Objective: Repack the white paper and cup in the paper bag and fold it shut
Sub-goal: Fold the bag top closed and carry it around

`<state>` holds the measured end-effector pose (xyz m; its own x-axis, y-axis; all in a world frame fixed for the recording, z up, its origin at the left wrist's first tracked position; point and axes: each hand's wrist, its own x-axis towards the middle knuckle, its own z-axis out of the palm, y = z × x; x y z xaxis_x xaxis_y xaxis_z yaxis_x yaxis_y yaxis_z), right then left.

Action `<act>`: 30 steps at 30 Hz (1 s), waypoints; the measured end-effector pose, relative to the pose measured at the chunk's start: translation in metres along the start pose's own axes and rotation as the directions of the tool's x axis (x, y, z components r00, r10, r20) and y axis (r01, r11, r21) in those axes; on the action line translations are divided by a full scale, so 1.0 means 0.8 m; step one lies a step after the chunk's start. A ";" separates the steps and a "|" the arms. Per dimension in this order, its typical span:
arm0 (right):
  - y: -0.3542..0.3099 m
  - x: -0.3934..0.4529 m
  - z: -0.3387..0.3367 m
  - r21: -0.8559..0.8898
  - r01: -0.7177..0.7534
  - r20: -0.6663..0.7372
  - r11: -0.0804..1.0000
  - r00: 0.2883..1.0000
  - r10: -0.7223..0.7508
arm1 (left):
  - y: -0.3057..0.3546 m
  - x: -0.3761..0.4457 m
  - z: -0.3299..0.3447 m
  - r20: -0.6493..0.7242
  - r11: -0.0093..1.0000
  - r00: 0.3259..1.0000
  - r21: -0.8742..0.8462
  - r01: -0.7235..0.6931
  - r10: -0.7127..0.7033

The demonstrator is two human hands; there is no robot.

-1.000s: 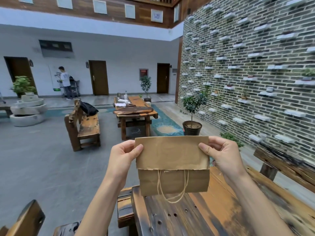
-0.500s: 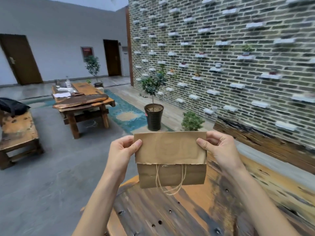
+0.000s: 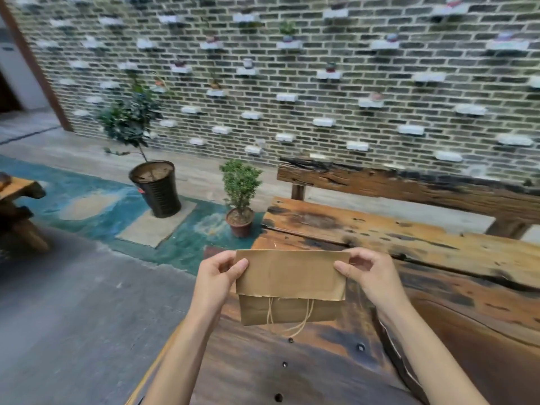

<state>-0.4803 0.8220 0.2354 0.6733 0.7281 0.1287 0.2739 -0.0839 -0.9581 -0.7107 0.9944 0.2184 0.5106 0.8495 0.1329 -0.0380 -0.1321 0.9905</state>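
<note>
A brown paper bag hangs in the air above the wooden table, its top folded down over the front. Twine handles dangle below the fold. My left hand pinches the bag's upper left corner, thumb on the front. My right hand pinches the upper right corner the same way. Neither the white paper nor the cup shows; the folded bag hides whatever is inside.
A rough wooden bench back runs behind the table. A small potted shrub and a tall dark pot with a tree stand on the floor to the left. A brick wall with small shelves fills the background.
The view has swung right and down, from the courtyard toward the brick wall and table. Both hands keep the same hold on the folded bag, which sits lower over the table.
</note>
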 end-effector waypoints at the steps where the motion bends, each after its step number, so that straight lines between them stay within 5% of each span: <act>1: 0.009 -0.002 0.003 -0.025 -0.030 -0.017 0.999 0.999 0.029 | -0.014 0.010 -0.002 0.038 1.000 0.999 0.005 0.016 -0.016; 8: 0.078 -0.014 0.012 -0.178 -0.210 -0.151 0.961 0.971 0.184 | -0.115 0.048 0.012 0.249 0.976 0.946 0.116 0.186 -0.210; 21: 0.227 -0.018 0.031 -0.297 -0.526 -0.174 0.797 0.851 0.496 | -0.248 0.054 0.068 0.222 0.849 0.827 0.255 0.462 -0.517; 30: 0.298 -0.032 0.037 -0.340 -0.616 -0.091 0.711 0.774 0.627 | -0.314 0.040 0.076 0.204 0.751 0.731 0.311 0.582 -0.651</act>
<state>-0.4527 0.8034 -0.0039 0.7550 0.4491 -0.4777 0.0140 -0.7395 -0.6730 -0.6326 1.0233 -0.0282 0.5733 0.6031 -0.5546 0.5360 0.2359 0.8106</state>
